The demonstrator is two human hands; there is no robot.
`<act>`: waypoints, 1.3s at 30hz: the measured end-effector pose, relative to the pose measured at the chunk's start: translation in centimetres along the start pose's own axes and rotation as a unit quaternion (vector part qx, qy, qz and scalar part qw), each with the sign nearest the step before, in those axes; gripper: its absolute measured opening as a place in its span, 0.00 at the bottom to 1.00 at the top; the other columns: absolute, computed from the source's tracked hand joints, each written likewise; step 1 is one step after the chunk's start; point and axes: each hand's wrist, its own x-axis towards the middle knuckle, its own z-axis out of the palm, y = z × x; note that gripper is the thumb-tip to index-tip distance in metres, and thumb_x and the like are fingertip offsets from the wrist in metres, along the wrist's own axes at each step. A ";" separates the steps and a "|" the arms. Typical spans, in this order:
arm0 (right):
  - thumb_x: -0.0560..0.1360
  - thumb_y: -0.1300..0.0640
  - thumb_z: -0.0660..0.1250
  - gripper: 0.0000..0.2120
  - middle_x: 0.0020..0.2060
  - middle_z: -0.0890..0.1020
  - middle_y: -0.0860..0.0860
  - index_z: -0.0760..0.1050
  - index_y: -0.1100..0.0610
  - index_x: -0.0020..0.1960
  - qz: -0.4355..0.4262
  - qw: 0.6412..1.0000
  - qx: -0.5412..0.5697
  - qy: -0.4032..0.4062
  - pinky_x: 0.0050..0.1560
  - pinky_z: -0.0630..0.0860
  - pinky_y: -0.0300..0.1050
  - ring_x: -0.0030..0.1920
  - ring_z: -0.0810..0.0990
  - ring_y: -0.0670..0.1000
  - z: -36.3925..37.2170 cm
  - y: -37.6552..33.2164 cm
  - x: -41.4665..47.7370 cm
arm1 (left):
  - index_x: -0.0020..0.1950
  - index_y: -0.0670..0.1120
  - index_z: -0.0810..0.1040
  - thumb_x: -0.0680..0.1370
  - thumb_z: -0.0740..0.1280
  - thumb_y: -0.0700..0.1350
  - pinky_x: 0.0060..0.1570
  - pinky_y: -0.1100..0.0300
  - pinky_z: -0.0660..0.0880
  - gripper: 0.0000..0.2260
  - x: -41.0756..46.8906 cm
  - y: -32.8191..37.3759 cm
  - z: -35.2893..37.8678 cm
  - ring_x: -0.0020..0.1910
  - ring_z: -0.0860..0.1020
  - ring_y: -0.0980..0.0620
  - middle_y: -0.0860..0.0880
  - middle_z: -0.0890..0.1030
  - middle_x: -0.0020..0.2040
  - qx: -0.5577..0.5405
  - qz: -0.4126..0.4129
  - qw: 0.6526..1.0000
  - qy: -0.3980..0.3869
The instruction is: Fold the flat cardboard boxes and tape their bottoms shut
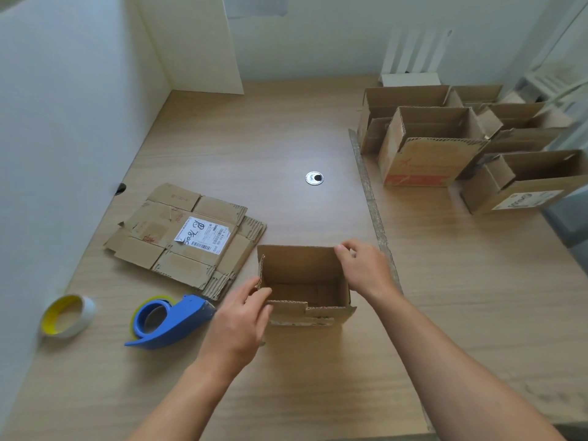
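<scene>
**Erected box** (305,281): brown corrugated, standing mouth-up on the counter (286,138) just below frame centre, between the two hands. Inner bottom flaps show through the mouth. The underside is hidden, so tape there cannot be told. The near wall has a stepped, ragged top edge.

**Left hand** (241,316): at the box's 8 o'clock corner, fingers curled onto the rim and gripping it. The hand covers that corner.

**Right hand** (362,268): at the box's 1 o'clock corner, thumb and fingertips pinching the rim.

**Flat cardboard boxes** (159,224): a stack lying at 10 o'clock from the box, its nearest edge just beside the box's left wall. The number of sheets cannot be counted. The white label (202,235) on top carries handwriting and a barcode, too small to read.

**Tape dispenser** (171,319): blue, at 9 o'clock, with its nose just beside the left hand. Contact between them is uncertain.

**Tape roll** (68,315): yellow core, farther out at 9 o'clock, apart from the dispenser and blurred.

**Cable grommet** (314,178): set in the counter at 12 o'clock, well apart from the box.

**Seam strip** (369,192): runs down the counter at 1 o'clock and passes behind the right hand.

**Folded boxes** (426,148): a crowded group at 2 o'clock, mouths up. The rear ones overlap and the rightmost are cut off by the frame edge. One bears red print and another a white sticker, both illegible.
</scene>
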 end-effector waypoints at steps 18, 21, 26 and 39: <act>0.77 0.47 0.69 0.29 0.68 0.72 0.49 0.64 0.47 0.76 0.006 0.994 0.111 -0.015 0.63 0.69 0.44 0.64 0.73 0.49 0.3 0.9 -2.9 | 0.74 0.50 0.70 0.78 0.69 0.42 0.59 0.54 0.75 0.24 1.8 -0.3 0.0 0.57 0.74 0.56 0.57 0.73 0.60 -0.133 -0.100 0.986 0.004; 0.78 0.45 0.68 0.27 0.62 0.74 0.46 0.66 0.46 0.75 0.011 0.990 0.142 -0.022 0.61 0.74 0.48 0.57 0.76 0.48 0.1 1.4 -2.4 | 0.75 0.50 0.68 0.78 0.69 0.42 0.59 0.55 0.75 0.26 1.8 -0.8 0.0 0.56 0.75 0.56 0.56 0.74 0.59 -0.143 -0.119 0.983 0.002; 0.77 0.38 0.65 0.26 0.60 0.75 0.43 0.66 0.41 0.74 0.032 0.976 0.209 -0.051 0.60 0.78 0.58 0.59 0.77 0.46 -0.2 2.9 -2.2 | 0.76 0.53 0.66 0.78 0.70 0.43 0.56 0.64 0.72 0.28 1.4 -1.0 -0.1 0.56 0.75 0.63 0.56 0.75 0.59 -0.168 -0.140 0.976 -0.001; 0.63 0.37 0.76 0.49 0.75 0.64 0.39 0.54 0.36 0.77 -0.008 0.967 0.167 -0.193 0.69 0.71 0.49 0.74 0.64 0.40 0.1 9.0 -4.6 | 0.72 0.59 0.65 0.75 0.73 0.48 0.57 0.57 0.73 0.28 1.3 -2.0 0.2 0.59 0.75 0.56 0.56 0.74 0.61 -0.208 -0.240 0.942 -0.108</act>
